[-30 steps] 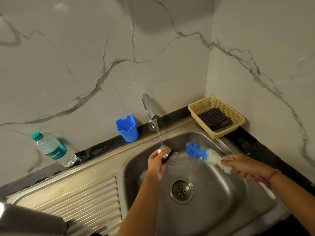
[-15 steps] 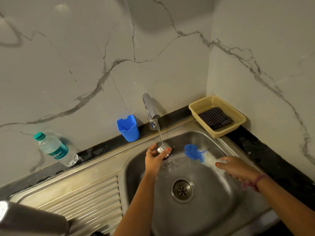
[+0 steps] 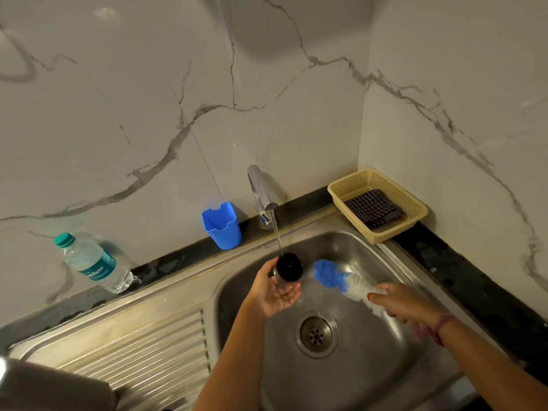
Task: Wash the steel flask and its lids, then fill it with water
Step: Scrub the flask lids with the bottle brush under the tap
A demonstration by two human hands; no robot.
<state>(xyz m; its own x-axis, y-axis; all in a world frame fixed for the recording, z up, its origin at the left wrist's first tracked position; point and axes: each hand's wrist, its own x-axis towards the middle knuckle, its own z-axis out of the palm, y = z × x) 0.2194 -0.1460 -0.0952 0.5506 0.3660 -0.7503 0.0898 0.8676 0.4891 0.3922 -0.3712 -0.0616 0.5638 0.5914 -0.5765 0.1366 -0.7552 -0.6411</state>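
My left hand [image 3: 274, 292] holds a small flask lid [image 3: 289, 266], steel outside and black inside, under the running stream from the tap [image 3: 262, 191]. The lid's black hollow faces up toward me and the water falls into it. My right hand [image 3: 406, 307] grips the handle end of a blue and white bottle brush [image 3: 335, 277], which lies low in the steel sink [image 3: 370, 366], just right of the lid and apart from it. A dark steel cylinder at the bottom left corner [image 3: 53, 387] may be the flask.
A blue plastic cup [image 3: 222, 226] stands on the black ledge left of the tap. A water bottle [image 3: 92, 264] leans against the wall at left. A beige basket [image 3: 415, 209] with a checked cloth sits in the right corner. The ribbed drainboard [image 3: 133, 345] lies left of the basin.
My left hand has turned the lid so its black inside faces up under the stream. My right hand and the brush have shifted slightly lower in the basin.
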